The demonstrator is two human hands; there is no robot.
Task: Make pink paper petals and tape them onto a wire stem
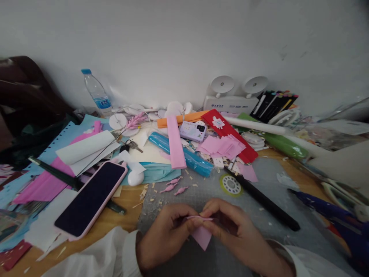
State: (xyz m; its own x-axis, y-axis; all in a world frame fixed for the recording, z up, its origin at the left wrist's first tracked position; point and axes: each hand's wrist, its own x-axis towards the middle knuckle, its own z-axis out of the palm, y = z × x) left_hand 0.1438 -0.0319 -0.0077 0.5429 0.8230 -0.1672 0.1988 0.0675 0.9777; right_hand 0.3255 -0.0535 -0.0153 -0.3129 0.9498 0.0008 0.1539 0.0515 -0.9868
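Observation:
A small piece of pink crepe paper (pixel 202 237) is pinched between both hands over the grey cutting mat (pixel 161 202). My left hand (pixel 170 231) grips its upper edge from the left, thumb against forefinger. From the other side my right hand (pixel 230 231) pinches the same edge, with its fingertips meeting the left ones. The lower part of the paper hangs down in a point. Just beyond the hands lie several twisted pink paper buds (pixel 170 187). Further back is a loose pile of cut pink paper squares (pixel 221 146).
A pink-cased phone (pixel 92 200) rests at left. A black stick-like tool (pixel 268 202) and a yellow-green tape roll (pixel 231 185) lie right of centre. At far right is a blue glue gun (pixel 325 211). Crepe rolls, a water bottle (pixel 98 92) and markers (pixel 273 104) stand or lie along the wall.

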